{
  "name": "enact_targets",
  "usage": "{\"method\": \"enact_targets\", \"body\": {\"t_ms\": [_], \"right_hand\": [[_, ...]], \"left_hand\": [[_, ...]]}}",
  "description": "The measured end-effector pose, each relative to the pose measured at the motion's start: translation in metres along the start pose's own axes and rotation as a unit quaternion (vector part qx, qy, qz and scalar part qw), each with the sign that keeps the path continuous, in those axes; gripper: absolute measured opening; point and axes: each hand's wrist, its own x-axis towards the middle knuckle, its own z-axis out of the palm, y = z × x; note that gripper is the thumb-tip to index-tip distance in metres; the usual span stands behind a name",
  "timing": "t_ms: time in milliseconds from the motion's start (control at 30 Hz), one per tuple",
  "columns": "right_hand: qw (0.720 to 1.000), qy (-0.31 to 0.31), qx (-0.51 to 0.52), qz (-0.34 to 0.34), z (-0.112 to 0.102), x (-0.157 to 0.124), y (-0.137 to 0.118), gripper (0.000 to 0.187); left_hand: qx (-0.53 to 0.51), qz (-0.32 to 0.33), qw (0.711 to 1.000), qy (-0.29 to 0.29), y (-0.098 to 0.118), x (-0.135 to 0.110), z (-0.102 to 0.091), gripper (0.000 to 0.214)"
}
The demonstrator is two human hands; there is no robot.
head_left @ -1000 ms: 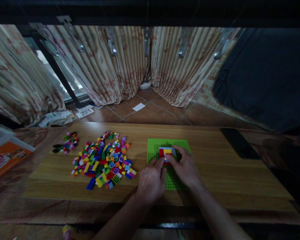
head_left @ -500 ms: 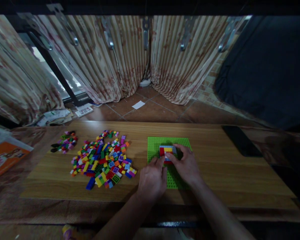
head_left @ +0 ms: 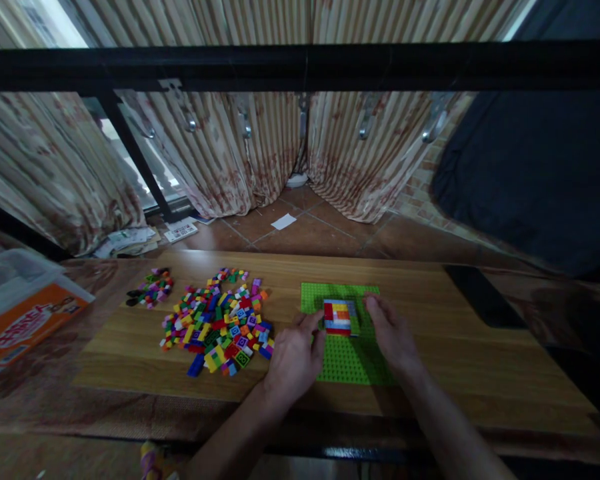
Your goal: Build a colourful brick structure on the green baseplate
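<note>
A small build of toy bricks (head_left: 337, 317) in red, yellow, white, orange and blue sits on the green baseplate (head_left: 353, 363). To its left is my left hand (head_left: 295, 357), index finger and thumb apart, the fingertips close to the build's left side; whether they touch it I cannot tell. My right hand (head_left: 393, 333) hovers over the baseplate's right edge, apart from the build, with its fingers loosely stretched and nothing visible in them.
A large pile of loose bricks (head_left: 220, 323) covers the table's left half, with a smaller heap of tiny pieces (head_left: 155, 287) beyond it. A dark phone-like slab (head_left: 485, 297) lies at the right. A clear box with an orange label (head_left: 35, 320) stands far left.
My right hand has come off the build and moved right. My left hand's fingers have drawn slightly back from it. The camera view has tilted upward.
</note>
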Motion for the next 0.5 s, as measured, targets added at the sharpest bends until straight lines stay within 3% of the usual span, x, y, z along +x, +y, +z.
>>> {"method": "enact_targets", "body": {"t_ms": [100, 200, 367, 500], "right_hand": [[0.998, 0.049, 0.013, -0.028, -0.003, -0.003, -0.012, 0.044], [0.990, 0.044, -0.038, -0.126, 0.005, -0.020, -0.026, 0.031], [0.938, -0.135, -0.105, -0.301, 0.038, -0.066, -0.035, 0.016], [0.904, -0.180, -0.158, -0.355, 0.063, -0.086, -0.031, 0.018]], "left_hand": [[-0.032, -0.021, 0.996, 0.083, -0.014, 0.012, -0.021, 0.031], [-0.076, -0.063, 0.979, 0.179, -0.032, 0.023, -0.042, 0.029], [-0.118, -0.097, 0.956, 0.249, -0.052, 0.027, -0.062, 0.026], [-0.124, -0.100, 0.954, 0.254, -0.057, 0.025, -0.064, 0.024]]}}
